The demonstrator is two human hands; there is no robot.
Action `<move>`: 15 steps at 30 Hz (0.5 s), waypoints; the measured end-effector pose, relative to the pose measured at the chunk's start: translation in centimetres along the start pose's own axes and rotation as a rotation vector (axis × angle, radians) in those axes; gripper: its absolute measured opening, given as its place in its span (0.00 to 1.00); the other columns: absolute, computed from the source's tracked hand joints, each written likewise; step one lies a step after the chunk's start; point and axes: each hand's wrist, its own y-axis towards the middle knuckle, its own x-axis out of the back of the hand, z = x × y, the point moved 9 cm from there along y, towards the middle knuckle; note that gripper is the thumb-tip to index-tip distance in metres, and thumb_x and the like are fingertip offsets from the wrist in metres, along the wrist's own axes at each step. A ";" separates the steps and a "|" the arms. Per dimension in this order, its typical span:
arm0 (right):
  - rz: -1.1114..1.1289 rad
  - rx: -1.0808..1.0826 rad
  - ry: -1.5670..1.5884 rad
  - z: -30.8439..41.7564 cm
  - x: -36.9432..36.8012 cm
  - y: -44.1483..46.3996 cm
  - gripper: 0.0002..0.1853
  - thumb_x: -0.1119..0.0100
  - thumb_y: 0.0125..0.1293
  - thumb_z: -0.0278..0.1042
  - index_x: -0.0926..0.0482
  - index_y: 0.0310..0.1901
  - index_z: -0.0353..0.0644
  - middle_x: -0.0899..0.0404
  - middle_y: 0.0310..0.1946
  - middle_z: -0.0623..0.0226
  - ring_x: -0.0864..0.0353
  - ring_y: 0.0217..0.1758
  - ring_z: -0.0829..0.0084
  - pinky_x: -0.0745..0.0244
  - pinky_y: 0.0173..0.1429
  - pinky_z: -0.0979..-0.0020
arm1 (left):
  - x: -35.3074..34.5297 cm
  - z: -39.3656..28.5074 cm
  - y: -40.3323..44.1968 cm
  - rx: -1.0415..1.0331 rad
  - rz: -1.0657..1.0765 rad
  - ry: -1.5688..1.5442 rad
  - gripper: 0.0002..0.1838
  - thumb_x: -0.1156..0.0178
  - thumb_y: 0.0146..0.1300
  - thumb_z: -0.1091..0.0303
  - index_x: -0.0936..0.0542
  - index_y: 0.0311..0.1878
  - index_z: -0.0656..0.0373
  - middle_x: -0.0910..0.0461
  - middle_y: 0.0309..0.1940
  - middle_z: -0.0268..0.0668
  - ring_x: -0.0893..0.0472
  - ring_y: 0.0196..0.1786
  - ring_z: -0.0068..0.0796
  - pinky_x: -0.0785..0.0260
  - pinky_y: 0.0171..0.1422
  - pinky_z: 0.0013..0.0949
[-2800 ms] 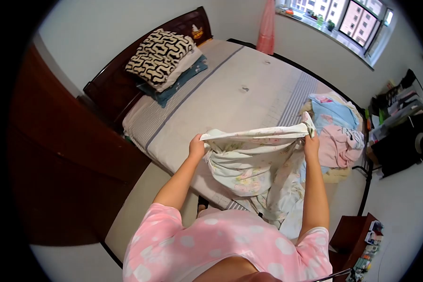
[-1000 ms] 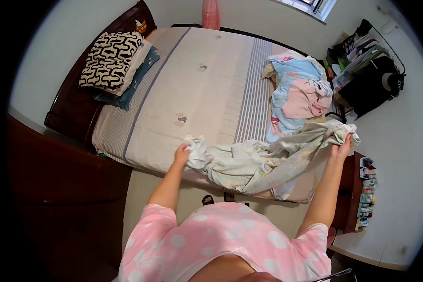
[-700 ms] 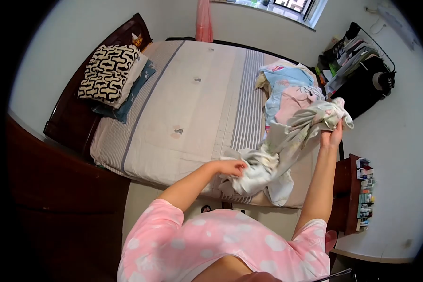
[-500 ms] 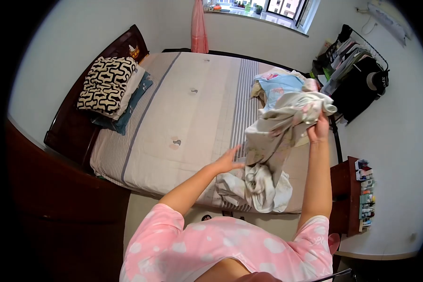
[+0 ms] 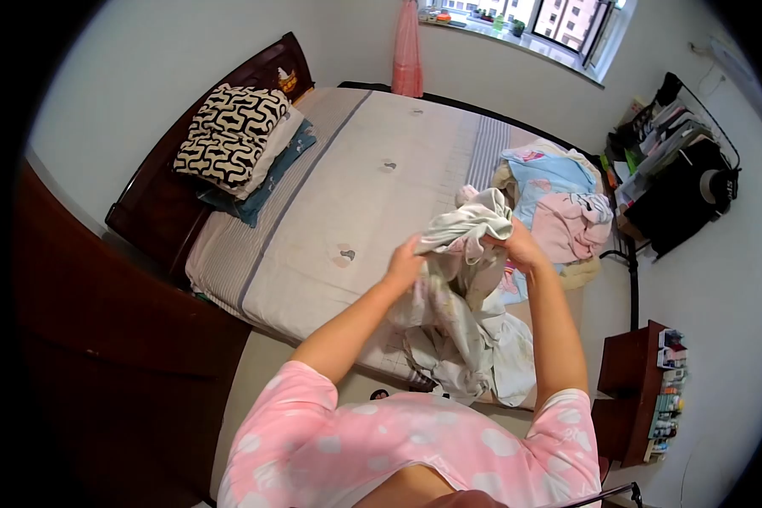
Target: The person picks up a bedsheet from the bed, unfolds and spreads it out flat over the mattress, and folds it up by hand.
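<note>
A bunched piece of pale floral cloth hangs in front of me over the near right part of the bed, its lower folds trailing down. My right hand is closed on its upper right side, fingers partly hidden by the folds. At its left edge, my left hand grips the fabric, slightly blurred. Below, more whitish cloth lies crumpled at the bed's near edge. Just beyond my right hand are a light blue garment and a pink garment in a loose pile.
The bed has a striped pale sheet. Pillows are stacked by the dark headboard at left. A clothes rack stands at right, above a brown cabinet beside small bottles. A window is at the back.
My right hand has brought the floral cloth left and closer to me. My left hand, apart from it before, now grips its edge. The pink garment behind has come into view.
</note>
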 end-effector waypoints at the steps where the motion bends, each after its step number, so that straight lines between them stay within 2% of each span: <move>1: -0.005 -0.041 -0.087 -1.2 1.3 0.9 0.24 0.32 0.48 0.33 0.27 0.48 0.40 0.24 0.39 0.72 0.27 0.41 0.78 0.31 0.46 0.76 | 2.6 0.5 0.3 0.045 -0.044 -0.004 0.19 0.48 0.53 0.78 0.27 0.50 0.63 0.22 0.42 0.36 0.25 0.47 0.24 0.34 0.52 0.27; 3: -0.008 -0.120 -0.263 -4.6 5.1 3.1 0.25 0.32 0.46 0.31 0.26 0.48 0.40 0.23 0.36 0.72 0.26 0.38 0.78 0.31 0.42 0.76 | 9.6 8.2 1.3 0.156 -0.217 0.126 0.16 0.47 0.57 0.74 0.26 0.50 0.63 0.21 0.40 0.37 0.25 0.46 0.27 0.33 0.51 0.28; 4: -0.040 -0.140 -0.362 -6.0 6.9 4.3 0.23 0.33 0.45 0.30 0.25 0.46 0.40 0.23 0.31 0.72 0.26 0.31 0.78 0.31 0.36 0.75 | 13.1 9.0 0.7 0.232 -0.349 -0.006 0.16 0.47 0.59 0.71 0.27 0.51 0.63 0.22 0.42 0.38 0.25 0.47 0.28 0.33 0.51 0.28; 5: -0.099 -0.139 -0.381 -7.4 8.6 5.7 0.22 0.34 0.46 0.29 0.26 0.46 0.39 0.23 0.32 0.72 0.26 0.32 0.78 0.30 0.37 0.75 | 16.2 9.5 -0.3 0.303 -0.484 -0.140 0.17 0.47 0.61 0.68 0.27 0.52 0.64 0.23 0.44 0.39 0.25 0.47 0.29 0.33 0.51 0.29; 7: -0.205 -0.139 -0.421 -9.9 10.7 8.4 0.19 0.36 0.47 0.26 0.26 0.44 0.38 0.23 0.34 0.71 0.25 0.35 0.77 0.30 0.40 0.75 | 20.7 7.9 -2.6 0.309 -0.616 -0.094 0.20 0.48 0.64 0.64 0.31 0.55 0.66 0.25 0.48 0.41 0.25 0.49 0.32 0.33 0.52 0.31; 10: -0.216 -0.151 -0.594 -12.9 10.7 12.5 0.13 0.37 0.47 0.26 0.26 0.36 0.38 0.23 0.30 0.68 0.25 0.31 0.77 0.30 0.35 0.75 | 25.2 7.9 -6.6 0.271 -0.726 -0.319 0.21 0.50 0.64 0.65 0.34 0.58 0.67 0.27 0.51 0.42 0.26 0.51 0.35 0.33 0.53 0.34; 13: -0.284 0.051 -0.734 -14.2 10.3 16.8 0.12 0.36 0.46 0.27 0.27 0.33 0.38 0.23 0.24 0.62 0.24 0.27 0.66 0.30 0.33 0.69 | 30.1 8.7 -13.1 0.272 -1.008 -0.484 0.21 0.52 0.65 0.66 0.35 0.59 0.66 0.27 0.51 0.43 0.26 0.52 0.37 0.33 0.54 0.38; 14: -0.268 0.069 -0.733 -15.0 10.0 18.3 0.14 0.35 0.44 0.26 0.26 0.33 0.39 0.23 0.27 0.59 0.23 0.31 0.60 0.29 0.37 0.66 | 31.9 8.5 -15.3 0.239 -1.092 -0.493 0.20 0.52 0.65 0.67 0.34 0.58 0.66 0.26 0.50 0.43 0.25 0.51 0.37 0.33 0.54 0.37; 15: -0.266 0.084 -0.760 -15.1 9.2 19.2 0.14 0.35 0.43 0.25 0.26 0.34 0.39 0.23 0.28 0.59 0.23 0.33 0.59 0.29 0.38 0.66 | 33.7 8.7 -17.6 0.202 -1.174 -0.505 0.19 0.53 0.65 0.68 0.33 0.57 0.65 0.26 0.49 0.43 0.25 0.50 0.37 0.33 0.53 0.36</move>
